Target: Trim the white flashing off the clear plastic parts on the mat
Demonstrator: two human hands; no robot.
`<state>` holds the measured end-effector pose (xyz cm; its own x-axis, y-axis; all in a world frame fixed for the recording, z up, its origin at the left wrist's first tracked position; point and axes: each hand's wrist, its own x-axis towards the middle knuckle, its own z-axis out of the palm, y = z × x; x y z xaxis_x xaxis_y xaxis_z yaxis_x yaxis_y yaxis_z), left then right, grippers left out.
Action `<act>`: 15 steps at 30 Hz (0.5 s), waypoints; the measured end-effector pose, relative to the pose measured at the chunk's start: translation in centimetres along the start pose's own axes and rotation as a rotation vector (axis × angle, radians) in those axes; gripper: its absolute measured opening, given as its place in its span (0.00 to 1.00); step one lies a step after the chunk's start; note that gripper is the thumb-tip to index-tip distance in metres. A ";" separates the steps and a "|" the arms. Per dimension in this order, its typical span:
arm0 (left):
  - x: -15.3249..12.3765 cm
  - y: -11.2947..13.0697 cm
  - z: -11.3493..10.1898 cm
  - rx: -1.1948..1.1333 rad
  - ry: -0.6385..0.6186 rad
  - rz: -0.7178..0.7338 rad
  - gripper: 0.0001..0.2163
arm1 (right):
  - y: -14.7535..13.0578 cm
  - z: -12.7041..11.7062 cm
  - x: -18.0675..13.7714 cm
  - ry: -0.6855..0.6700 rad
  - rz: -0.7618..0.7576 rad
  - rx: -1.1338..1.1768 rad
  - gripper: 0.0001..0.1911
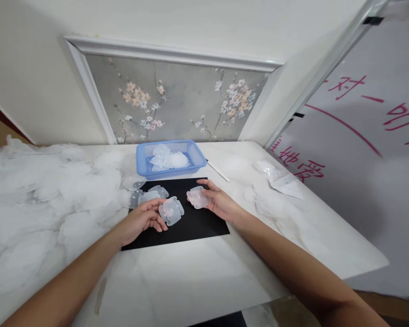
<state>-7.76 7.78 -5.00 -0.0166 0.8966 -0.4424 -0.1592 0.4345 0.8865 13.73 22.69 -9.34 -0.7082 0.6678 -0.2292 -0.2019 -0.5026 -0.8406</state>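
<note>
My left hand point(142, 220) pinches a translucent white plastic piece point(171, 210) over the black mat point(191, 227). Further right, my right hand point(217, 200) grips a second translucent plastic piece point(197, 197) above the same mat. Two more such pieces point(149, 195) lie flat at the mat's far left corner. Behind the mat stands a blue plastic basket point(194, 159) with several of these pieces inside.
A large heap of white translucent pieces point(44, 200) covers the left of the white table point(191, 277). A crumpled clear plastic bag point(279, 177) lies at the right. A whiteboard with red writing point(361, 136) leans beside the table's right edge.
</note>
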 end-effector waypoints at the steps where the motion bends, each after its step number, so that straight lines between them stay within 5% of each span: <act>1: 0.0 0.0 0.0 -0.001 -0.003 0.001 0.26 | -0.1 0.1 -0.1 -0.017 0.000 0.003 0.14; 5: 0.0 -0.1 0.0 -0.006 -0.004 0.009 0.26 | -0.5 0.6 -0.4 -0.063 0.020 -0.060 0.06; 15: 0.0 -0.2 -0.2 -0.021 -0.001 0.009 0.22 | -0.6 0.5 -0.5 -0.049 0.053 -0.145 0.13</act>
<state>-7.98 7.66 -5.19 -0.0168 0.9007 -0.4340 -0.1792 0.4244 0.8876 13.87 22.41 -8.48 -0.7482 0.6128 -0.2543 -0.0656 -0.4497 -0.8908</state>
